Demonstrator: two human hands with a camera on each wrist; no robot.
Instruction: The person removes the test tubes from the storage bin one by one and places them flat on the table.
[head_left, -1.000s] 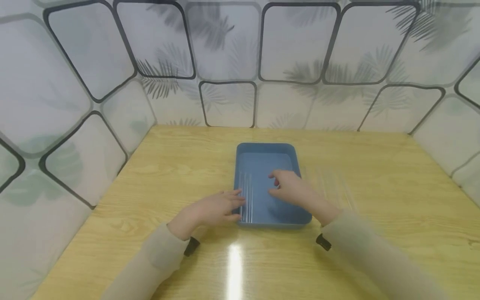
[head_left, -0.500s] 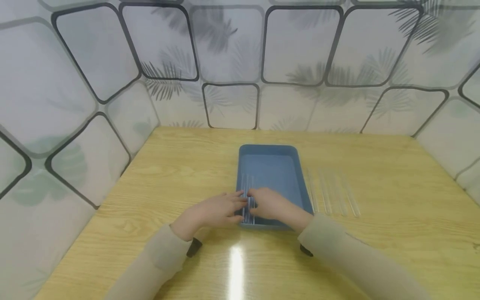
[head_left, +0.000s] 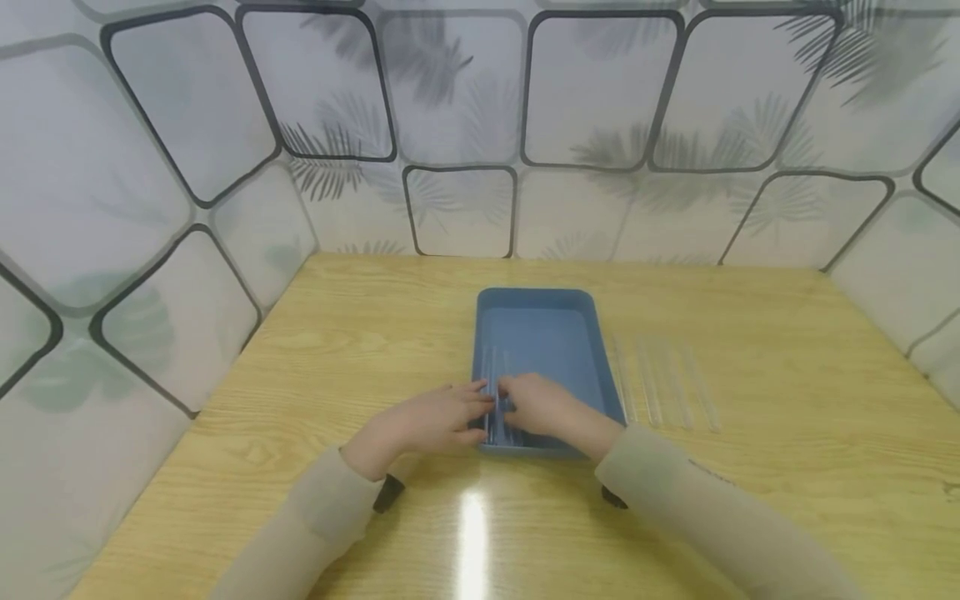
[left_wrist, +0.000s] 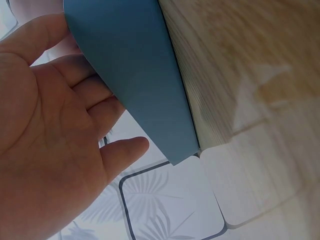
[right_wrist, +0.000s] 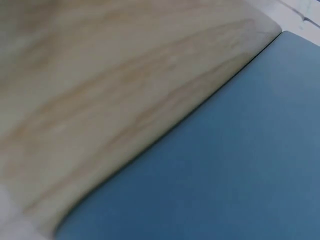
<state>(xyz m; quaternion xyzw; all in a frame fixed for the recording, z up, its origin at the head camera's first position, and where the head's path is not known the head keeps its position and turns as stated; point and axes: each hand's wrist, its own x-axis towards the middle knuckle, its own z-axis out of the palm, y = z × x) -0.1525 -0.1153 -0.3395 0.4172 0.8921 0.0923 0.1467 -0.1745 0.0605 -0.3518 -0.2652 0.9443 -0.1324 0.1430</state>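
Note:
A blue rectangular tray (head_left: 540, 337) lies on the table, with a few slim clear tubes (head_left: 487, 367) along its left side. My left hand (head_left: 431, 421) reaches over the tray's left rim, its fingers extended beside the tubes. In the left wrist view, the fingers of that hand (left_wrist: 55, 115) pass behind the tray wall (left_wrist: 130, 75). My right hand (head_left: 547, 408) is inside the tray, thumb and fingers pinching a clear tube (head_left: 513, 435) just right of the others; the fingertips are partly hidden. Only the tray's outer wall (right_wrist: 225, 160) and the table show in the right wrist view.
Several more clear tubes (head_left: 667, 387) lie side by side on the wooden table (head_left: 375, 325), to the right of the tray. A patterned wall covering (head_left: 465, 208) stands along the back and sides.
My right hand has moved left across the tray to the tubes and taken hold of one, which has since shifted slightly right. My left hand has stayed at the left rim.

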